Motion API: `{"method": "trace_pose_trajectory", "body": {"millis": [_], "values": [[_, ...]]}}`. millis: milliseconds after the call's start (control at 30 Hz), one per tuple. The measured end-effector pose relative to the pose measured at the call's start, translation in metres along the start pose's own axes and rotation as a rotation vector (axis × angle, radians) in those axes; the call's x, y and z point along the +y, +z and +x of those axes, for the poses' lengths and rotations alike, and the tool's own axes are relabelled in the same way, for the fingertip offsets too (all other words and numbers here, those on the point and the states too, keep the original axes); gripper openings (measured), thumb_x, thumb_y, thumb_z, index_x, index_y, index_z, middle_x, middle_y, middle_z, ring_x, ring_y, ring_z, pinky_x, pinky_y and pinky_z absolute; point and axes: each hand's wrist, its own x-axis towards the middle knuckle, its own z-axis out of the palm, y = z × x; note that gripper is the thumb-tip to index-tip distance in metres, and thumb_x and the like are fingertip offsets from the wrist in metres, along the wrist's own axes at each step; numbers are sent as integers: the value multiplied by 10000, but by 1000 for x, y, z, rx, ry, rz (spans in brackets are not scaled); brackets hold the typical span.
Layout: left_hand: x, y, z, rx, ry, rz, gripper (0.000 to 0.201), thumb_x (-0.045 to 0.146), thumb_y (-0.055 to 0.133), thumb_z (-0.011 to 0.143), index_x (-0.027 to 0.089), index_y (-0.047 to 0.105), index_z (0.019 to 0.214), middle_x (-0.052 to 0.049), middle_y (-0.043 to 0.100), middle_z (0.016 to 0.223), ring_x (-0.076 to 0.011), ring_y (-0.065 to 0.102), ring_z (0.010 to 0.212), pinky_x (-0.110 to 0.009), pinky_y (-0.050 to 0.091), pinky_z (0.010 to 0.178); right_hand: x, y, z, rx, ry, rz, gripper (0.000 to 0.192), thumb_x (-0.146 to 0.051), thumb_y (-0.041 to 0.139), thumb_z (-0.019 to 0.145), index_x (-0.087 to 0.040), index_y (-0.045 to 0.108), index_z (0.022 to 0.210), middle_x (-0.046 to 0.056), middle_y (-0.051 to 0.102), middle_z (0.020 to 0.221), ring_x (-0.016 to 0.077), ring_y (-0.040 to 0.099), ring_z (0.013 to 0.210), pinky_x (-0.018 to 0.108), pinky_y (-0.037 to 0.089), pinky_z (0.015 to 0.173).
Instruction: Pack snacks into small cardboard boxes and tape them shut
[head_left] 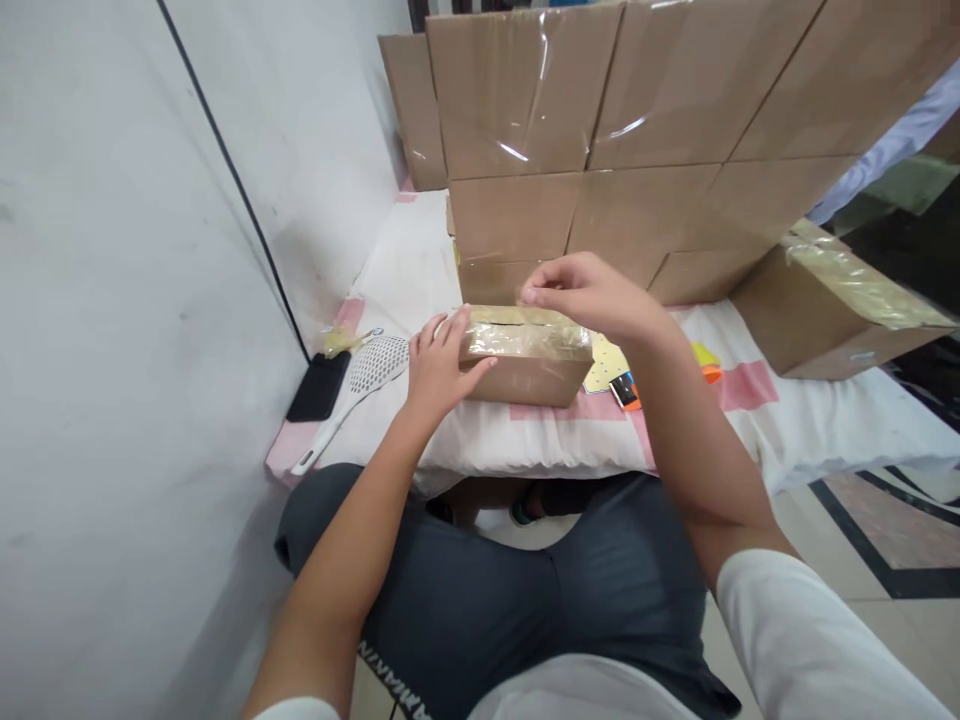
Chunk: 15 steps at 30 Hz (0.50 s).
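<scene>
Head cam: the left hand (439,368) is clamped on the left end of a small taped cardboard box (527,357) sitting on the white-and-pink mattress (420,270), fingers over its top edge. The right hand (592,295) hovers over the far top edge, fingertips (529,295) pinched together right at the tape; can't tell what's in that pinch. Left of the grip lie a white slotted spoon (367,378) and a black phone (319,387); stacked cartons (600,110) sit just behind the box.
</scene>
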Motion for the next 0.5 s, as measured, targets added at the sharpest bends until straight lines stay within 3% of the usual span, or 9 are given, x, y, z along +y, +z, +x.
{"method": "trace_pose_trajectory", "body": {"millis": [100,200,400,500], "values": [[-7,4,-2,-21,-26,27,818,587,621,901,197,384,1580,-157,588,1460,-360,441,1385,-485,317,1120,15,26,44,-86,87,-131,160,-266,615,881,-163,698,790,50,684,807,189,609,797,331,474,772],[-5,3,-7,-21,19,60,771,558,612,924,225,392,1583,-154,585,1460,-352,440,1375,-494,312,1116,29,50,66,-89,210,-341,132,-181,604,838,-164,707,758,93,729,856,228,645,833,351,466,810],[2,5,-11,-76,126,113,396,414,511,1010,324,659,1365,-148,453,1573,-371,350,1447,-586,269,1110,50,64,68,-104,204,-350,72,-190,651,814,-172,711,779,106,730,894,239,659,854,353,483,815],[3,7,-11,-76,148,79,365,356,486,1022,313,685,1325,-129,475,1572,-358,329,1475,-587,247,1120,55,65,69,-63,196,-396,129,-253,707,813,-143,729,876,168,685,1097,294,640,1015,415,494,912]]}}
